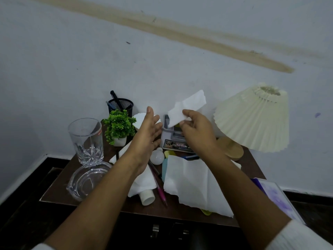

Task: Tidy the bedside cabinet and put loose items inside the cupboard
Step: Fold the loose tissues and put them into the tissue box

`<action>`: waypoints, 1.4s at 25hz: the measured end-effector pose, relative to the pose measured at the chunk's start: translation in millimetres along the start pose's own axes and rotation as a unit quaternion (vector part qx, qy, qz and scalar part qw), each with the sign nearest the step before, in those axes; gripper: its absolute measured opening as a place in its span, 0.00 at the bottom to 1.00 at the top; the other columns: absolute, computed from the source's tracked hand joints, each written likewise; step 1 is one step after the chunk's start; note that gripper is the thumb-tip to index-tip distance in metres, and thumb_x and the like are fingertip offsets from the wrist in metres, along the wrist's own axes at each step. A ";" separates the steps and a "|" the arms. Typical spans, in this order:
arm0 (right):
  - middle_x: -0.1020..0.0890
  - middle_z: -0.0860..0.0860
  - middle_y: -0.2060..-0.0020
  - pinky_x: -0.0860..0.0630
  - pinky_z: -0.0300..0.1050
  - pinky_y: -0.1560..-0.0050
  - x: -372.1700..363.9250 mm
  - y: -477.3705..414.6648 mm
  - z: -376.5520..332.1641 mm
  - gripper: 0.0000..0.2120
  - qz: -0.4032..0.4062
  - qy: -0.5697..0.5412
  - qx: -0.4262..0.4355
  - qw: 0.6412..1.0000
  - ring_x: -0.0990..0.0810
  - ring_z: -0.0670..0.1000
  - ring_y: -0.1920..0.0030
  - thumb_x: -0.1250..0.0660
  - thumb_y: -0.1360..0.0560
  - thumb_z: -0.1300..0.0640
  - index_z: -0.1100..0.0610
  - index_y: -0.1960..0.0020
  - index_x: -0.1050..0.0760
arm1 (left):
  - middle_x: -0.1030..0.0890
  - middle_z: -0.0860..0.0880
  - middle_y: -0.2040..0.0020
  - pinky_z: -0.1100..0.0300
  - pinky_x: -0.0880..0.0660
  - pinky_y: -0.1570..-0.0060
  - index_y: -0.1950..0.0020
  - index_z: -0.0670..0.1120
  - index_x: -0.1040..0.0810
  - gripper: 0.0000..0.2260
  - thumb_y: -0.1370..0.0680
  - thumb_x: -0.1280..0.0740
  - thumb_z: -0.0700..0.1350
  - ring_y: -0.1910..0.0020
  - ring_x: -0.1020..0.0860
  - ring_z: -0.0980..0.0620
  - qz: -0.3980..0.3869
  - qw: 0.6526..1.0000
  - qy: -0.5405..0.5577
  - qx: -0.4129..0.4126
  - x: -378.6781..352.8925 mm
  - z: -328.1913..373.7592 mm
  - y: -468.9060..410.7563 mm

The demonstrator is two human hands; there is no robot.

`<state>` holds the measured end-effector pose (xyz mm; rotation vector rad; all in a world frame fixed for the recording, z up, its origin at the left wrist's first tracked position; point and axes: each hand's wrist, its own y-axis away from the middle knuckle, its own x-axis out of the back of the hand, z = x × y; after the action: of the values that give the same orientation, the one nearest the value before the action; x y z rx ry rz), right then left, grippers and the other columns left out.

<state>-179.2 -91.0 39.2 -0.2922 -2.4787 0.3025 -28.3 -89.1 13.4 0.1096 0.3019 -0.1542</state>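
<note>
the right hand (pixel 195 128) pinches a tissue (pixel 187 108) above the cabinet (pixel 59 186); the left hand (pixel 147 130), fingers straight and empty, is just left of it.

The tall cup (pixel 86 139) and the low dish (pixel 88 179) are clear, shiny glass. The pen pot (pixel 120 105) is black wire mesh. The lamp shade (pixel 252 120) is cream, pleated and matt; cloth or paper, hard to tell. The lamp base (pixel 232 148) is pale, smooth wood. The raised tissue (pixel 187 107) and the big tissue (pixel 191 184) are thin, soft white paper. The counter (pixel 59 188) is dark brown wood. The bulb (pixel 157 156) is smooth and white.
</note>
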 end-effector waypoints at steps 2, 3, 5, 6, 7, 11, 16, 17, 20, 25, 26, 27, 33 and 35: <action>0.21 0.57 0.37 0.19 0.51 0.40 -6.9 -1.5 2.0 0.21 -0.004 0.059 0.013 0.998 0.19 0.57 0.41 0.39 0.17 0.62 0.59 0.25 0.32 | 0.33 0.47 0.21 0.45 0.40 0.23 0.20 0.51 0.38 0.36 0.21 0.51 0.71 0.23 0.35 0.49 0.001 1.000 0.002 0.002 0.1 -0.8 -2.9; 0.21 0.57 0.36 0.20 0.50 0.40 -9.5 -1.7 2.0 0.21 -0.004 0.085 0.020 0.996 0.20 0.56 0.41 0.40 0.17 0.61 0.59 0.25 0.32 | 0.33 0.47 0.21 0.45 0.40 0.23 0.20 0.51 0.38 0.36 0.21 0.51 0.71 0.23 0.35 0.49 0.002 1.000 0.003 0.001 0.2 -1.3 -3.8; 0.22 0.56 0.34 0.22 0.49 0.38 -13.7 -1.7 0.3 0.21 -0.001 0.138 0.039 0.990 0.21 0.55 0.40 0.39 0.17 0.60 0.58 0.24 0.32 | 0.33 0.47 0.22 0.45 0.39 0.23 0.20 0.52 0.38 0.36 0.21 0.50 0.71 0.23 0.34 0.49 0.003 1.000 0.003 -0.001 -0.1 -2.2 -5.2; 0.23 0.56 0.33 0.23 0.49 0.37 -15.1 -1.4 -1.8 0.21 -0.002 0.168 0.053 0.984 0.21 0.55 0.39 0.39 0.17 0.59 0.58 0.24 0.32 | 0.32 0.47 0.22 0.45 0.39 0.23 0.20 0.52 0.37 0.36 0.21 0.50 0.71 0.23 0.34 0.49 0.003 1.000 0.003 -0.001 -0.2 -2.8 -5.8; 0.24 0.55 0.33 0.25 0.49 0.37 -16.6 -0.9 -4.0 0.21 -0.009 0.198 0.067 0.978 0.21 0.55 0.38 0.40 0.17 0.58 0.58 0.25 0.32 | 0.32 0.47 0.22 0.45 0.40 0.23 0.20 0.52 0.37 0.36 0.21 0.50 0.71 0.23 0.34 0.49 0.003 1.000 0.003 -0.002 0.0 -3.3 -6.0; 0.19 0.55 0.39 0.22 0.52 0.38 -29.4 0.5 -4.1 0.16 -0.067 0.255 0.089 0.960 0.20 0.55 0.43 0.39 0.18 0.56 0.57 0.31 0.26 | 0.32 0.48 0.22 0.46 0.38 0.23 0.20 0.52 0.37 0.36 0.22 0.49 0.72 0.24 0.32 0.49 -0.001 1.000 0.010 -0.002 0.7 -3.2 -6.6; 0.20 0.53 0.36 0.23 0.53 0.36 -29.6 3.3 -5.3 0.16 -0.027 0.239 0.097 0.966 0.21 0.54 0.39 0.38 0.18 0.56 0.55 0.31 0.25 | 0.32 0.48 0.22 0.48 0.37 0.25 0.20 0.52 0.37 0.36 0.22 0.49 0.71 0.24 0.32 0.49 -0.005 1.000 0.012 -0.008 1.0 -2.0 -5.6; 0.20 0.53 0.36 0.23 0.53 0.35 -29.0 3.9 -6.3 0.16 -0.018 0.239 0.097 0.966 0.21 0.54 0.39 0.38 0.18 0.56 0.55 0.31 0.25 | 0.31 0.48 0.22 0.50 0.36 0.26 0.20 0.52 0.37 0.36 0.22 0.49 0.71 0.25 0.32 0.50 -0.006 1.000 0.011 -0.009 0.9 -1.6 -5.0; 0.17 0.54 0.39 0.21 0.53 0.37 -30.0 2.6 -8.5 0.15 -0.038 0.226 0.094 0.969 0.18 0.54 0.42 0.38 0.18 0.57 0.56 0.32 0.24 | 0.30 0.48 0.23 0.52 0.34 0.28 0.20 0.52 0.37 0.36 0.22 0.49 0.71 0.26 0.30 0.50 -0.007 1.000 0.012 -0.010 0.8 -1.6 -3.6; 0.17 0.52 0.41 0.21 0.51 0.38 -28.1 -0.2 -6.5 0.10 -0.064 0.160 0.104 0.979 0.19 0.51 0.42 0.37 0.19 0.59 0.55 0.42 0.19 | 0.26 0.49 0.26 0.45 0.35 0.25 0.20 0.52 0.36 0.41 0.27 0.46 0.73 0.28 0.28 0.50 -0.007 1.000 0.017 -0.015 2.0 -1.0 -3.3; 0.19 0.51 0.37 0.23 0.50 0.35 -27.5 -0.9 -5.5 0.09 -0.064 0.150 0.102 0.981 0.20 0.51 0.39 0.36 0.20 0.59 0.55 0.44 0.19 | 0.27 0.48 0.25 0.46 0.35 0.25 0.21 0.51 0.36 0.41 0.28 0.46 0.73 0.28 0.28 0.50 -0.004 1.000 0.017 -0.015 2.0 -0.3 -2.7; 0.20 0.52 0.35 0.24 0.48 0.34 -27.2 -1.5 -5.3 0.08 -0.073 0.141 0.093 0.983 0.22 0.52 0.36 0.36 0.20 0.58 0.56 0.45 0.19 | 0.27 0.48 0.25 0.47 0.34 0.26 0.21 0.51 0.36 0.41 0.27 0.47 0.73 0.27 0.28 0.50 0.001 1.000 0.019 -0.017 1.9 0.0 -2.1; 0.21 0.51 0.32 0.24 0.53 0.32 -24.1 -0.6 -5.7 0.09 -0.078 0.059 0.059 0.993 0.23 0.53 0.32 0.35 0.19 0.58 0.55 0.42 0.19 | 0.26 0.50 0.27 0.56 0.31 0.35 0.21 0.51 0.35 0.38 0.26 0.47 0.72 0.28 0.28 0.51 0.006 1.000 0.019 -0.019 4.6 3.5 0.6; 0.20 0.50 0.34 0.21 0.50 0.37 -14.0 5.4 -2.7 0.09 -0.061 0.047 0.044 0.996 0.21 0.52 0.36 0.35 0.18 0.58 0.54 0.41 0.19 | 0.29 0.48 0.24 0.52 0.32 0.31 0.21 0.51 0.35 0.39 0.26 0.47 0.72 0.27 0.29 0.50 0.012 1.000 0.010 -0.022 5.5 4.4 1.9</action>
<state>-165.9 -89.4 32.0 -0.1164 -2.3709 0.3370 -21.5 -88.6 16.0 0.0718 0.3239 -0.1224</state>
